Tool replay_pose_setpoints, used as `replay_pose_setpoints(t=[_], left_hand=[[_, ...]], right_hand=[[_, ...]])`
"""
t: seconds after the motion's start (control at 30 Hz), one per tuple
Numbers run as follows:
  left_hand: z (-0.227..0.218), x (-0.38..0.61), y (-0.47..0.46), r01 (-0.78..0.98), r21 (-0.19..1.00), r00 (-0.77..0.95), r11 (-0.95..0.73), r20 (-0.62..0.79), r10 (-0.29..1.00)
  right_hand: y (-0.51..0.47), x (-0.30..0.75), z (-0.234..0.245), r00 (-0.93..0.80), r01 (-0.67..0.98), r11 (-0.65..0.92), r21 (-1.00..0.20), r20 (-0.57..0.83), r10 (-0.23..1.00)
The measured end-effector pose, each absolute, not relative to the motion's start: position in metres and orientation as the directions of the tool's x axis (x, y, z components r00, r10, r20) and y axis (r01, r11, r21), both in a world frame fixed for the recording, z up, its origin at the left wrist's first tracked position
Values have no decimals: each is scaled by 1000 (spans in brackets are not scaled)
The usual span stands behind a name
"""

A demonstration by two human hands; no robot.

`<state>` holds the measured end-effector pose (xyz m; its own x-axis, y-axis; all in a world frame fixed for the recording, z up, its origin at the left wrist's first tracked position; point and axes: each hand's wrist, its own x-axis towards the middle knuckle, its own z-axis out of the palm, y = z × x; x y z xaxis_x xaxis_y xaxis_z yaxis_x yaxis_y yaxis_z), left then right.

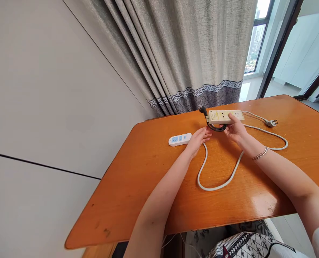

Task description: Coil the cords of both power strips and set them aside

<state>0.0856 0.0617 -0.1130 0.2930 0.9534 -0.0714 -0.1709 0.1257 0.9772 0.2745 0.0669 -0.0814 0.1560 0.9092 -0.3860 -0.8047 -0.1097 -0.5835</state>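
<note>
My right hand (236, 130) grips a yellowed power strip (220, 115) near its right end, thumb on top, raised above the table. A black cord (215, 128) with a black plug (203, 110) hangs looped at the strip's left end. My left hand (199, 139) is open just below and left of it, fingers stretched out toward the black cord; whether they touch it I cannot tell. Beside that hand a white power strip (179, 139) with blue socket panels lies on the table, its right end partly hidden behind the hand.
A white cable (211, 189) curves across the wooden table (138, 172) and passes under my right forearm. A white plug (271, 123) lies to the right. Behind the table hangs a grey curtain (197, 50); a pale wall (54, 89) stands on the left.
</note>
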Motion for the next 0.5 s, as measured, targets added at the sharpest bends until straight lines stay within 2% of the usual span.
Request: replay_pose_setpoints(t=[0.1, 0.17, 0.23, 0.3, 0.37, 0.4, 0.5], left_hand=[[-122, 87, 63, 53, 999, 273, -14, -1, 962], [-129, 89, 61, 265, 951, 306, -158, 73, 949], [-135, 91, 56, 476, 821, 383, -315, 129, 915], [-140, 93, 51, 623, 628, 477, -466, 167, 863], [-142, 93, 47, 683, 470, 549, -560, 176, 817], [-143, 93, 46, 692, 427, 569, -581, 172, 804], [-142, 91, 46, 691, 400, 596, -603, 157, 788]], right_hand=[[87, 312, -77, 334, -800, 62, -597, -356, 873], [98, 348, -72, 478, -744, 209, -635, -287, 830], [103, 385, -68, 617, -650, 338, -681, -213, 757], [101, 420, -65, 702, -587, 413, -696, -183, 688], [95, 448, -66, 813, -488, 484, -726, -176, 556], [91, 460, -68, 837, -466, 490, -737, -187, 515], [83, 486, -75, 876, -441, 452, -776, -262, 405]])
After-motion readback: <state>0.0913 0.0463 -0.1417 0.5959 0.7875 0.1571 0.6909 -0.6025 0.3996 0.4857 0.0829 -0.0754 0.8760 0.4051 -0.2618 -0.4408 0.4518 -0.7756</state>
